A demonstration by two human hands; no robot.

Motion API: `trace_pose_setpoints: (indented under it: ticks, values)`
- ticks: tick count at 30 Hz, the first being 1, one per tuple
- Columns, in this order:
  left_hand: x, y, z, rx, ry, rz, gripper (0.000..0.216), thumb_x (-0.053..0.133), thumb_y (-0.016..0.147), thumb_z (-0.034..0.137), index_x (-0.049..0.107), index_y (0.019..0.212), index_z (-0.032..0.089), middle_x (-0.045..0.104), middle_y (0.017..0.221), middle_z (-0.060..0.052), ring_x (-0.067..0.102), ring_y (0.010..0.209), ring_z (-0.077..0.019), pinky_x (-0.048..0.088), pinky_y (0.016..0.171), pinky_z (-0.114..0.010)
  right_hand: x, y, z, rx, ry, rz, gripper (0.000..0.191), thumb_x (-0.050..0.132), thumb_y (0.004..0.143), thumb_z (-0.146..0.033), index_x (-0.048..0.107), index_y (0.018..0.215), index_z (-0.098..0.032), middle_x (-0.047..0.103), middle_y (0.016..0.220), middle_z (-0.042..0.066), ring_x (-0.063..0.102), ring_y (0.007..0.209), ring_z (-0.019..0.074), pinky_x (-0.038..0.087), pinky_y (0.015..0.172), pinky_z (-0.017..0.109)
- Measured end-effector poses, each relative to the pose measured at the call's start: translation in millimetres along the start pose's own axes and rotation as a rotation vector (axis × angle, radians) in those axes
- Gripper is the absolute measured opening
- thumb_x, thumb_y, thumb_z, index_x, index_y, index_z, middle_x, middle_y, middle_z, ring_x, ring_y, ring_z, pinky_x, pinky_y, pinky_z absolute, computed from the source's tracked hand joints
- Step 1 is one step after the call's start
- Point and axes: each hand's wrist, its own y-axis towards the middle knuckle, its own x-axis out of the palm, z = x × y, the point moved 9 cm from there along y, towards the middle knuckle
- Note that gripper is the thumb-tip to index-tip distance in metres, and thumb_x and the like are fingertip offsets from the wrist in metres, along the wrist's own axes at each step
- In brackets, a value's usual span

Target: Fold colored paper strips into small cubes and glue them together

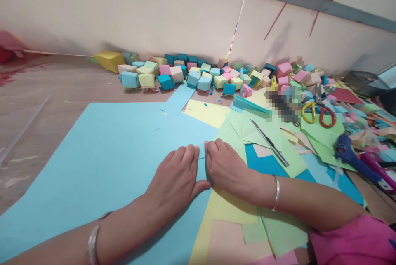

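The left hand [177, 174] and the right hand [225, 162] lie close together, backs up, over the right part of a large light blue sheet of paper [102, 166]. The left forearm reaches in from the near left, a broad silver bangle [92, 243] above its wrist; its four fingers sit side by side, bent down at the tips towards the paper, while the thumb stretches away to the right, close under the right hand. The right forearm comes in from the right, bent at the elbow, with a thin silver bangle [276, 193] and a bright pink sleeve [352, 242]. Its fingers are curled and bunched, fingertips down at the sheet's right edge; its thumb is hidden, so I cannot tell whether it pinches anything. In the narrow gap between the hands shows light blue paper crossed by a short dark line; whether that is a separate piece is unclear.

Just right of the hands, a slim craft knife with a grey-black handle [270, 144] lies slanted on pale green paper [295, 166]. Farther right are scissors with one yellow and one red handle loop [328, 117] and a dark blue glue gun [348, 153]. Small pastel paper boxes [204, 81] crowd the far side by the wall.
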Motion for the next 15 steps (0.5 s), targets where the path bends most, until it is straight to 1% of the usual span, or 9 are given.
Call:
trace_pose_setpoints:
  ticks: [2, 4, 8, 12, 15]
  values:
    - [-1, 2, -1, 0.004, -0.007, 0.016, 0.068, 0.051, 0.085, 0.062, 0.056, 0.12, 0.004, 0.058, 0.106, -0.015, 0.049, 0.087, -0.0264, 0.044, 0.075, -0.04, 1, -1, 5, 0.056, -0.021, -0.041, 0.02, 0.044, 0.073, 0.005, 0.05, 0.072, -0.014, 0.048, 0.072, 0.009, 0.038, 0.065, 0.0188, 0.019, 0.053, 0.032]
    - [-2, 4, -1, 0.007, -0.014, 0.012, 0.065, 0.052, 0.084, 0.063, 0.06, 0.113, 0.006, 0.058, 0.103, -0.014, 0.049, 0.084, -0.0259, 0.043, 0.072, -0.039, 2, -2, 8, 0.084, -0.033, -0.061, 0.019, 0.046, 0.072, 0.004, 0.049, 0.068, -0.015, 0.046, 0.07, 0.008, 0.037, 0.064, 0.0184, 0.018, 0.052, 0.032]
    - [-6, 3, -3, -0.02, 0.047, 0.026, 0.06, 0.056, 0.082, 0.063, 0.065, 0.102, 0.007, 0.058, 0.097, -0.014, 0.049, 0.082, -0.026, 0.041, 0.067, -0.039, 0, -2, 8, 0.078, -0.032, -0.027, 0.018, 0.048, 0.07, 0.002, 0.049, 0.065, -0.015, 0.045, 0.069, 0.009, 0.038, 0.064, 0.0192, 0.019, 0.052, 0.031]
    - [-4, -4, -6, -0.054, 0.138, -0.056, 0.054, 0.054, 0.083, 0.062, 0.067, 0.077, 0.01, 0.057, 0.086, -0.013, 0.05, 0.075, -0.0258, 0.039, 0.06, -0.038, 0, -2, 9, 0.074, -0.045, -0.003, 0.021, 0.047, 0.064, 0.006, 0.049, 0.064, -0.015, 0.045, 0.069, 0.009, 0.04, 0.064, 0.0194, 0.019, 0.051, 0.031]
    - [-6, -9, -6, -0.067, 0.182, -0.084, 0.055, 0.051, 0.086, 0.061, 0.068, 0.075, 0.009, 0.058, 0.084, -0.014, 0.051, 0.073, -0.0265, 0.04, 0.058, -0.039, -1, -2, 9, 0.063, -0.051, 0.0, 0.022, 0.045, 0.062, 0.007, 0.05, 0.064, -0.015, 0.045, 0.069, 0.009, 0.04, 0.063, 0.0194, 0.018, 0.051, 0.031]
